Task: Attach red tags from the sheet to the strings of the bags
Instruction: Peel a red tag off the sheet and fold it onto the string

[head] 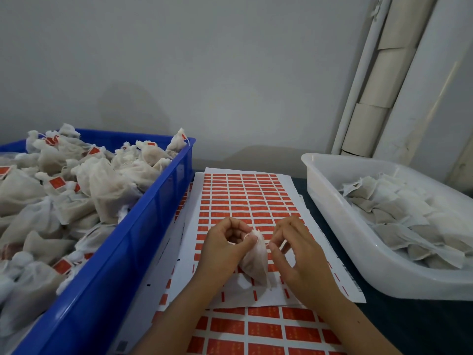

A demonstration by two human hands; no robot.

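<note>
From the head camera, both hands meet low in the middle of the view over a sheet point(245, 198) of red tags. The left hand point(225, 245) has its fingers curled inward, thumb and fingertips pinching the top of a small white bag point(254, 262). The bag hangs tilted between the two hands, its gathered top at about 11 o'clock and its fuller end toward 5 o'clock, just above the sheet. The right hand point(294, 248), at 3 o'clock from the bag, also has curled fingers, thumb and forefinger pinched together right beside the bag's top; what they grip is too small to tell, perhaps the string. A trace of red shows at the left fingertips near the bag's top.

The sheet runs away toward 12 o'clock, its far rows full of tags, its near rows mostly bare with only thin red strips showing. A second sheet point(258, 331) of larger-looking tags lies under it at 6 o'clock.

At 9 o'clock stands a blue crate point(143, 216) heaped with tagged bags point(97, 180), red tags scattered among them. At 3 o'clock a white tub point(332, 208) holds flatter bags point(399, 216). Behind it, at 1 o'clock, pale pipes point(378, 80) run up the wall point(204, 60).
</note>
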